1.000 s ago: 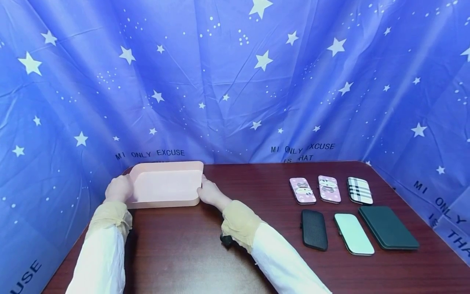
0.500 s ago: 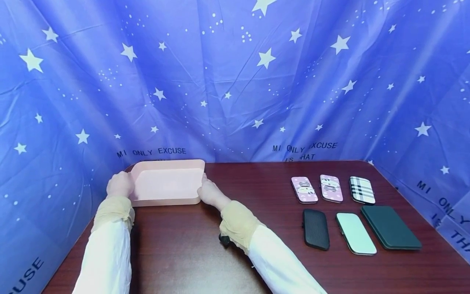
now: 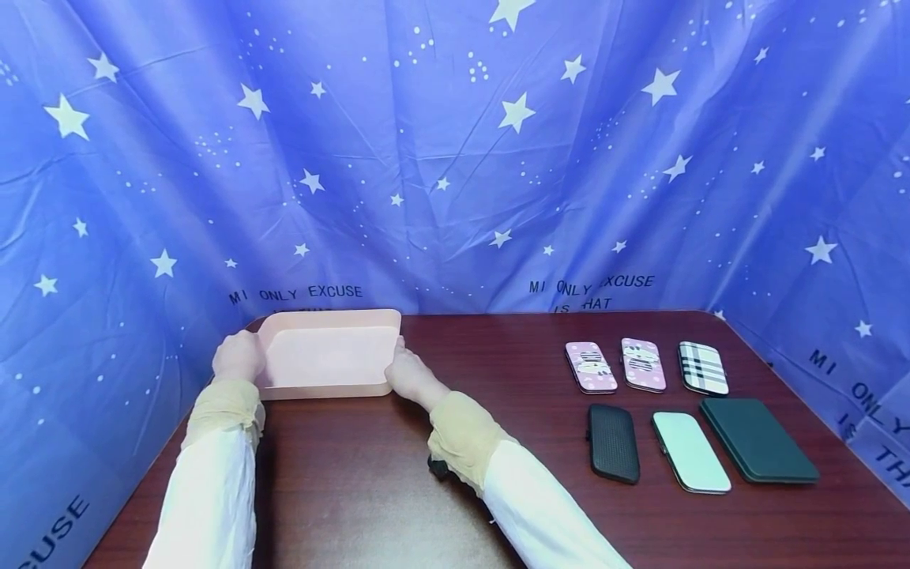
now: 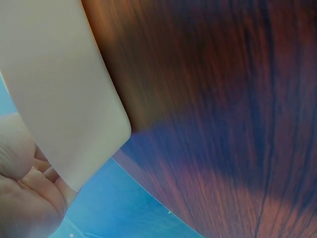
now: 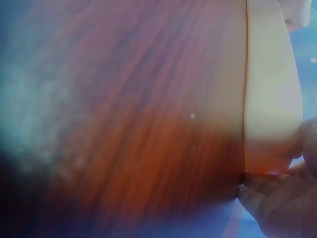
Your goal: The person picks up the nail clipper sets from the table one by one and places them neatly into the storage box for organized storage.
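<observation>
A shallow pale pink tray (image 3: pixel 327 359) with rounded corners lies at the table's back left, nothing inside it. My left hand (image 3: pixel 238 356) grips its left end; in the left wrist view, the left hand (image 4: pixel 32 188) has thumb and fingers around the tray's wall (image 4: pixel 69 99). At the opposite end my right hand (image 3: pixel 415 374) holds the right wall. The right wrist view has the right hand's thumb and fingers (image 5: pixel 262 196) pinching the tray's corner (image 5: pixel 272 99).
To the right on the dark wooden table (image 3: pixel 355 490) lie two pink patterned cases (image 3: pixel 592 367) (image 3: pixel 643 365), a plaid case (image 3: pixel 703 368), a black case (image 3: pixel 614 444), a mint case (image 3: pixel 691 452) and a larger dark green case (image 3: pixel 759 439). A blue star-printed curtain (image 3: pixel 426 142) surrounds the table.
The tray and both hands have slid slightly to the right, while the head view has also shifted a little. The grip on both ends stays the same. The cases lie as before.
</observation>
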